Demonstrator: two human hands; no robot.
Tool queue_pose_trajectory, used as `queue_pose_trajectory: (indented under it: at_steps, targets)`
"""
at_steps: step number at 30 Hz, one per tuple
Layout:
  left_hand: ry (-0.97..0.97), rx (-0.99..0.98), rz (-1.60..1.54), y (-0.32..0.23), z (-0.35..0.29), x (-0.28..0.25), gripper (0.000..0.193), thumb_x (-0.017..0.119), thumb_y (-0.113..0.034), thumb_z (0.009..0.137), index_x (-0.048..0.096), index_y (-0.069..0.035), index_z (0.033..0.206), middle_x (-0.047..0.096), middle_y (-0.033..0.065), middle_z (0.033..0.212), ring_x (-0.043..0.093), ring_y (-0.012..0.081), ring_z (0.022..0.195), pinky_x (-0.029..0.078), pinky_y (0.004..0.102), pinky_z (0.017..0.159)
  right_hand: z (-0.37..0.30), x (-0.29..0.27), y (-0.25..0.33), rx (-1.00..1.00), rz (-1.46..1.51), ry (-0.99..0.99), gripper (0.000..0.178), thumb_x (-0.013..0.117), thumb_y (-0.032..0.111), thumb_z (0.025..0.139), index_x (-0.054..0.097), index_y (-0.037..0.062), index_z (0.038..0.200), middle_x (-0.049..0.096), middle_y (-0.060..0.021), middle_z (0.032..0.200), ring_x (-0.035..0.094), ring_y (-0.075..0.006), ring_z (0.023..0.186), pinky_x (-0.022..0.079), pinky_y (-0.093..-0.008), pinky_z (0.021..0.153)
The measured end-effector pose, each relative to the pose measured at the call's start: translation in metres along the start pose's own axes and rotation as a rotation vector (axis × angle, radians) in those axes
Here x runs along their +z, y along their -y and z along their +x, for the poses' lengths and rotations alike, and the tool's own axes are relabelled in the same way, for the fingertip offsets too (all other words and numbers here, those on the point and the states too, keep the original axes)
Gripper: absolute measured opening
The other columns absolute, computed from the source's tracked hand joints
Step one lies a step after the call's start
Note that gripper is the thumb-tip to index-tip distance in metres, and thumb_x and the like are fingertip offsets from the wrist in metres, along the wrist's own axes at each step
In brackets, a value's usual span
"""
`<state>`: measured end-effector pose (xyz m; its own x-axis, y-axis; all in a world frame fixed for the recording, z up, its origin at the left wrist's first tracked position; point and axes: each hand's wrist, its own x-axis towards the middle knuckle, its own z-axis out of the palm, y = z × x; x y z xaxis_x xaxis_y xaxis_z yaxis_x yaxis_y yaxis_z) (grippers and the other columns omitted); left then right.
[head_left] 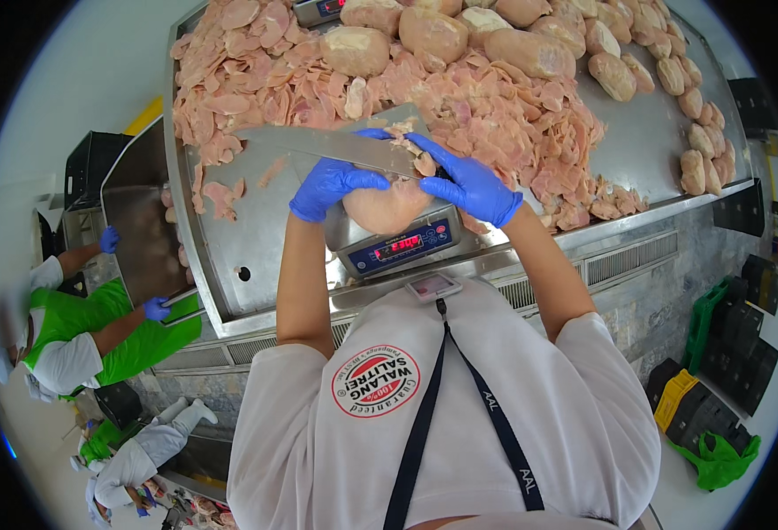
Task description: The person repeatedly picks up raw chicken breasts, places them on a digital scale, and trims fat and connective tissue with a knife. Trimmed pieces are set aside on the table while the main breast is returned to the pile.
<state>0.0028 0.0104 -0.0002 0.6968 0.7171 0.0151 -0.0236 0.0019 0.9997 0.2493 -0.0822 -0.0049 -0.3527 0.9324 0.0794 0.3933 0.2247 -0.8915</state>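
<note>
Both my hands wear blue gloves. A broad-bladed knife (336, 147) lies level across a smooth pale pink lump of meat (385, 208), its tip pointing left. My right hand (475, 187) is closed round the knife's handle, which is mostly hidden. My left hand (329, 187) grips the lump's left side, thumb on the near side and fingertips showing behind the blade. Small trimmings (422, 161) cling near the blade's handle end. Beneath the meat sits a digital scale (398, 249) with a lit red display.
A steel table (261, 252) holds a wide heap of thin meat slices (274, 97) beyond my hands. Whole rounded meat lumps (530, 53) line the far and right sides. At left, a co-worker in a green apron (111, 327) grips a steel cart (137, 230). Dark crates (738, 353) stand right.
</note>
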Motion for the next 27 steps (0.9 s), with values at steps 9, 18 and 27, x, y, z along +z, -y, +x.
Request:
queue_pose_trajectory:
  at_steps: [9, 18, 27]
  targets:
    - [-0.233, 0.032, 0.555, -0.007, -0.032, 0.040, 0.121, 0.092, -0.050, 0.059, 0.029, 0.001, 0.150, 0.036, 0.0222, 0.148, 0.034, 0.0376, 0.139, 0.029, 0.0444, 0.116, -0.033, 0.040, 0.018, 0.217, -0.163, -0.129, 0.084, 0.056, 0.055, 0.093, 0.016, 0.0192, 0.158, 0.063, -0.0211, 0.070, 0.065, -0.0393, 0.066, 0.050, -0.0464, 0.060]
    - [0.075, 0.166, 0.615, -0.004, -0.008, 0.002, 0.116, 0.089, -0.046, 0.066, 0.026, -0.003, 0.152, 0.034, 0.0187, 0.153, 0.033, 0.0336, 0.142, 0.028, 0.0430, 0.119, -0.012, 0.004, -0.001, 0.044, -0.412, -0.023, 0.087, 0.062, 0.056, 0.088, 0.022, 0.0216, 0.157, 0.068, -0.0190, 0.084, 0.066, -0.0398, 0.071, 0.051, -0.0471, 0.064]
    - [0.105, 0.085, 0.513, 0.012, -0.016, -0.025, 0.103, 0.086, -0.034, 0.073, 0.029, -0.007, 0.154, 0.038, 0.0121, 0.154, 0.039, 0.0270, 0.140, 0.030, 0.0393, 0.118, 0.010, -0.021, 0.015, 0.040, -0.516, 0.222, 0.087, 0.061, 0.058, 0.086, 0.024, 0.0221, 0.157, 0.066, -0.0196, 0.077, 0.064, -0.0377, 0.063, 0.049, -0.0457, 0.059]
